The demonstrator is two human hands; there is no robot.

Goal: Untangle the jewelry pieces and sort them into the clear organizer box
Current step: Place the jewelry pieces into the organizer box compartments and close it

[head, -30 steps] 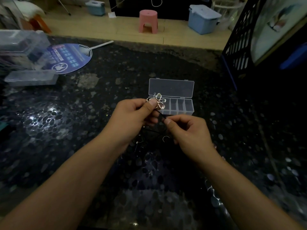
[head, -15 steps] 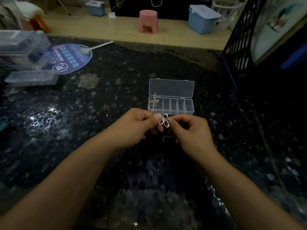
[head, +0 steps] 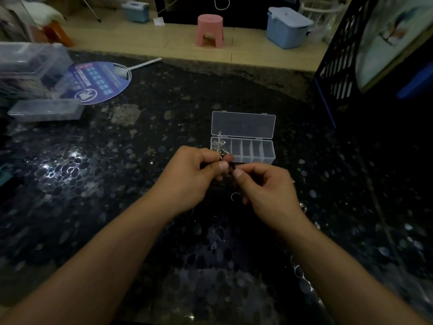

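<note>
Head view, only 1 cam. Dark speckled stone table (head: 145, 146). Left hand (head: 194, 178) and right hand (head: 264, 188) sit close together just below centre, fingertips nearly meeting. Left thumb and forefinger pinched on a small silver jewelry piece (head: 222, 156) that sticks up at 12 o'clock from the fingertips; other fingers curled under. Right hand's fingers curled, thumb and forefinger tips pressed together as if on something thin and dark btwn the 2 hands; too dim to make out what it is.

Clear organizer box (head: 251, 148) lies on the table just past the hands at 12 o'clock, lid open and flat behind, approx 5 compartments in a row. A silver cross-shaped pendant (head: 219, 141) shows at its left-end compartment; can't tell if it rests inside or hangs in front. Small metal ring (head: 235, 197) on the table under the right hand's fingers, another bit of metal (head: 303, 207) at 3 o'clock from the right wrist.

Far left, 10 o'clock: closed clear case (head: 45, 111), a bigger clear tub (head: 30, 64) behind it, blue hand fan (head: 100, 82) beside. Beyond the table edge at 12 o'clock: pink stool (head: 209, 29), blue storage bin (head: 288, 26). Black lattice crate (head: 337, 52) at 2 o'clock.
</note>
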